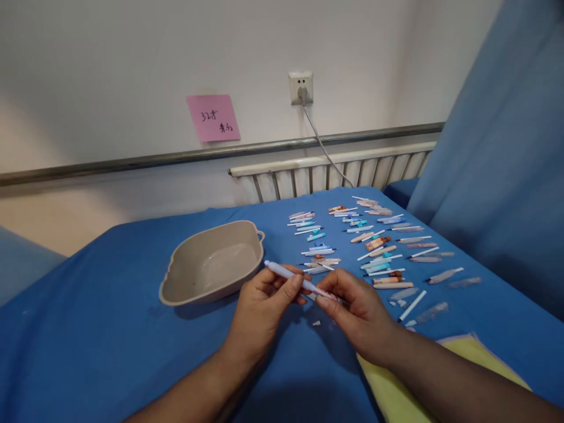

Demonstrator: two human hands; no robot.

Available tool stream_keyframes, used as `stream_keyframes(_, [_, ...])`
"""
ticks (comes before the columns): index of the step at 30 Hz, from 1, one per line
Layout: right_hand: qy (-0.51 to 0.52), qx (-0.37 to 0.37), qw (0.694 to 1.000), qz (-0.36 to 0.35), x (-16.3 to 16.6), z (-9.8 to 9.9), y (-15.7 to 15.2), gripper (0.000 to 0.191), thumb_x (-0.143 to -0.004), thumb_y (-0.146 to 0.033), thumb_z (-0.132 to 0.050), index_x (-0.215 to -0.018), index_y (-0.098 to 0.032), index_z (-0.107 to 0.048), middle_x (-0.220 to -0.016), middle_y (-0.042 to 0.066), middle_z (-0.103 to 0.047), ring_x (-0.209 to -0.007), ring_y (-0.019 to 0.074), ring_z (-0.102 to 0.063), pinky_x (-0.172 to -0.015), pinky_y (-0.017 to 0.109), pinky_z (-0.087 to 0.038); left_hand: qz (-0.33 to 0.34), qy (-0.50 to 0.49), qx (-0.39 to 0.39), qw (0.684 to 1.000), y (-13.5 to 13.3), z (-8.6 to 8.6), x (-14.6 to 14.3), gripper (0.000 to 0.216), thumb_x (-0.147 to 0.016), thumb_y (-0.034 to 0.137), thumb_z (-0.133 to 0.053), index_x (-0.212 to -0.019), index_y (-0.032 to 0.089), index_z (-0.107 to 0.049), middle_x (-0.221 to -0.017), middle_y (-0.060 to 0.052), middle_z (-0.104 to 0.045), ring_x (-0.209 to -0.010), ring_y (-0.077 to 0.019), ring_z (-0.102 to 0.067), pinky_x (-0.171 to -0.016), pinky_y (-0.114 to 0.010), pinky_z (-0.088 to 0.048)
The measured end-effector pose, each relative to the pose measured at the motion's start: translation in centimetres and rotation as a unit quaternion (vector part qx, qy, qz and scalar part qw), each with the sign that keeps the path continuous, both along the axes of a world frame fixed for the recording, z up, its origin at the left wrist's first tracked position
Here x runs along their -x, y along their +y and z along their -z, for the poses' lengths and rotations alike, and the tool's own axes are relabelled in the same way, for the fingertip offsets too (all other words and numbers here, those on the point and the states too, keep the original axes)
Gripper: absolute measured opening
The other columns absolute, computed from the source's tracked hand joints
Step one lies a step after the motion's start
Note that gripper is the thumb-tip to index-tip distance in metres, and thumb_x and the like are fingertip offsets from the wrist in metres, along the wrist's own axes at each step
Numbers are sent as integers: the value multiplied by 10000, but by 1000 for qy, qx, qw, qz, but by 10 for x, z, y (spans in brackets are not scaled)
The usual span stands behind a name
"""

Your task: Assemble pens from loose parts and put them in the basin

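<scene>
My left hand (263, 305) and my right hand (358, 308) both pinch one slim white pen (287, 274) over a blue cloth. The left fingers grip its middle, and the right fingers close on its lower end near the tip. Its other end points up and left toward a beige tray (210, 262). A tiny white piece (316, 323) lies on the cloth just under the hands. To the right of the hands, many pen parts (374, 249) are spread out: barrels, caps and thin refills.
The blue cloth (110, 329) covers the whole work surface. A yellow sheet (399, 399) lies under my right forearm. Behind are a white radiator (335, 170), a wall socket with a cable (301, 88), a pink sticky note (213, 118) and a blue cushion (497, 147) at right.
</scene>
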State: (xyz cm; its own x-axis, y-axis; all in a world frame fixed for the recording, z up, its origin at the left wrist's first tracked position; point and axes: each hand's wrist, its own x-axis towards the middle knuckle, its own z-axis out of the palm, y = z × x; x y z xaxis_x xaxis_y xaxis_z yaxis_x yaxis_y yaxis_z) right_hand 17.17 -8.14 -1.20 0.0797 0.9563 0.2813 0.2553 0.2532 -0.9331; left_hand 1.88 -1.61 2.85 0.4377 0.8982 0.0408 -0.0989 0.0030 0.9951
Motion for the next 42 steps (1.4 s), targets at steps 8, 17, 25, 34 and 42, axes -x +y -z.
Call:
stream_keyframes(8, [-23, -12, 1000, 6, -1, -2, -1, 64, -881, -253, -519, -859, -209, -560, -703, -32, -561, -619, 107, -501, -561, 226, -361, -2, -4, 4, 1000, -1, -2, -1, 130, -720, 234, -717, -817, 156, -682, -721, -22, -686, -611, -119, -605, -609, -233, -493])
stream_keyframes(17, [-29, -13, 999, 13, -1, -4, -3, 72, -878, -242, -516, -839, -201, -561, -675, -28, -545, -592, 105, -490, -543, 224, -363, 5, -26, 68, 997, -1, 2, -3, 182, -692, 264, -739, -816, 143, -684, -730, -44, -697, -628, -132, -604, -606, -242, -478])
stream_keyframes(25, [27, 13, 1000, 1, 0, 0, 0, 99, -885, -288, -516, -850, -207, -561, -693, -28, -549, -597, 99, -471, -532, 211, -366, -7, -35, 70, 997, -2, 0, -5, 184, -694, 232, -730, -837, 138, -663, -742, -43, -696, -615, -122, -597, -581, -225, -458])
stream_keyframes(34, [176, 80, 981, -28, 3, -8, 4, 224, -816, -406, -593, -781, -185, -576, -656, -26, -569, -516, 80, -443, -453, 193, -327, -8, -23, 43, 999, -6, -1, -7, 169, -706, 190, -708, -810, 161, -579, -754, -18, -702, -596, -111, -600, -592, -223, -466])
stream_keyframes(42, [257, 141, 955, -46, 0, -9, 10, 292, -742, -447, -662, -748, -164, -590, -570, -40, -566, -373, 34, -337, -364, 171, -257, -9, -4, 27, 1000, 0, 3, -4, 168, -671, 210, -745, -809, 175, -656, -859, -27, -658, -698, -123, -571, -637, -224, -458])
